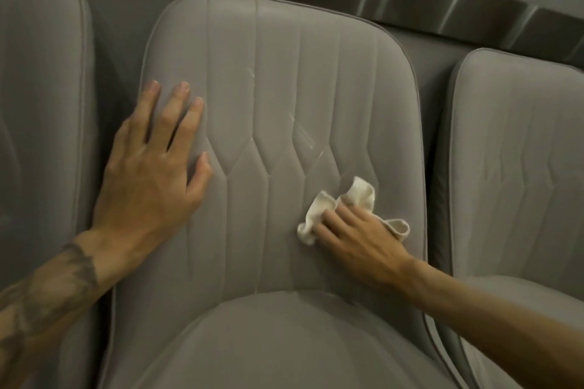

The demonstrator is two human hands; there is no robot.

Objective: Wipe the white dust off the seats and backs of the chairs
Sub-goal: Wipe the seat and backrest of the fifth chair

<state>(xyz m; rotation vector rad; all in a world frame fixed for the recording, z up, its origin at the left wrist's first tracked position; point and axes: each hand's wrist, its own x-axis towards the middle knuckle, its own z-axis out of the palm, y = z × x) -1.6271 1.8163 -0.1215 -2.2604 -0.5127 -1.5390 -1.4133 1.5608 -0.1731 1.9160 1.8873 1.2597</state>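
Nearest the head camera lay the seat point(284, 341) of the middle chair, grey and padded, with a faint pale smear along its rear edge; above it rose the chair's back point(284, 88), quilted in long seams. White dust point(305, 133) streaked the seams near the middle of the back, just above the cloth point(360, 191). The right hand point(357, 234) pressed that bunched cloth against the lower right of the back with nearly straight fingers laid over it; the thumb was hidden, so any pinch beneath could not be told. The left hand point(151, 174) lay flat and spread on the back's left side, grasping nothing, apparently steadying the chair. To wipe well, the cloth should probably travel up along each seam, not across; firm pressure would lift dust from the stitching; a fresh fold would avoid smearing it. Neighbouring chairs stood at left point(38, 104) and right point(518, 151).
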